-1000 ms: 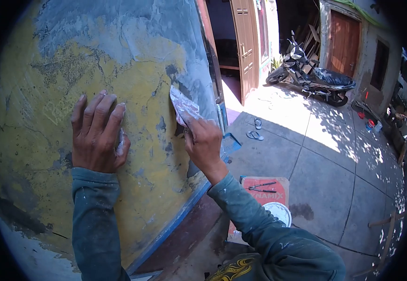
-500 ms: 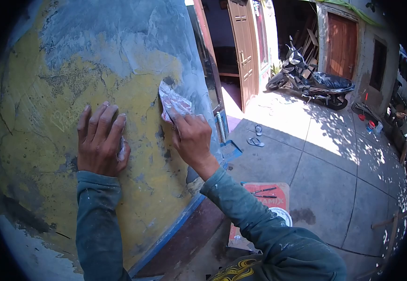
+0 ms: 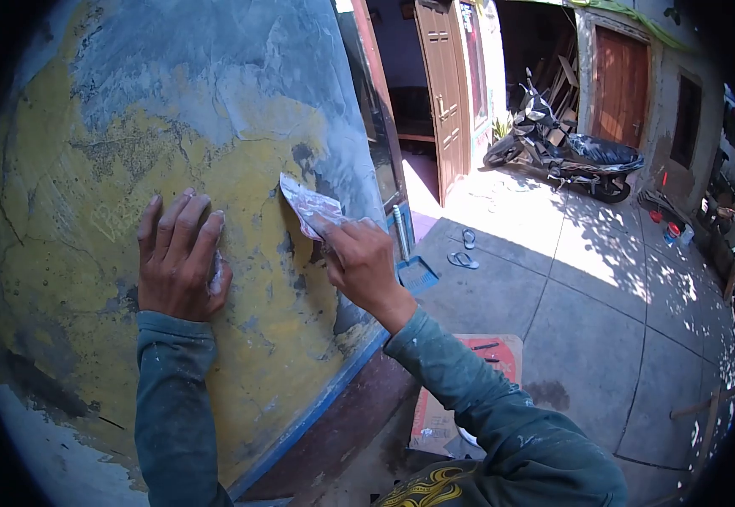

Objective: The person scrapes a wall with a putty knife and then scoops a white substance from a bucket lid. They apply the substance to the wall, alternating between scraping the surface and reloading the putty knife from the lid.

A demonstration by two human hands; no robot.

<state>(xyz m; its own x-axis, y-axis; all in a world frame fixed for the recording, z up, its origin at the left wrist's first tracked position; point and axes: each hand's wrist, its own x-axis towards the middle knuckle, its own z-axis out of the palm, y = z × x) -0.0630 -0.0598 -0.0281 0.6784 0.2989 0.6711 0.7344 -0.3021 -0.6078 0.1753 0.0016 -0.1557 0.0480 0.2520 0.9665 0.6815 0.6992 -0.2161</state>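
Observation:
A wall [image 3: 241, 338] with worn yellow paint and grey-blue patches fills the left side. My left hand [image 3: 180, 258] lies against the yellow part, fingers spread and pointing up, with something small and whitish partly hidden under the thumb side. Near the wall's right edge, my right hand [image 3: 369, 266] grips a flat scraper-like piece [image 3: 310, 207] smeared with white and reddish marks. Its far edge and pointed corner rest on or very close to the yellow surface, beside a dark crack.
A red and white cardboard box [image 3: 435, 414] with dark-handled tools [image 3: 486, 346] stands below my right arm. Beyond are a blue dustpan [image 3: 416, 275], sandals [image 3: 463, 260], an open brown door [image 3: 445, 101] and a parked motorbike [image 3: 566, 152].
My right hand has moved right and slightly down with the flat piece, which is now more tilted. The right forearm covers more of the box. My left hand has barely moved.

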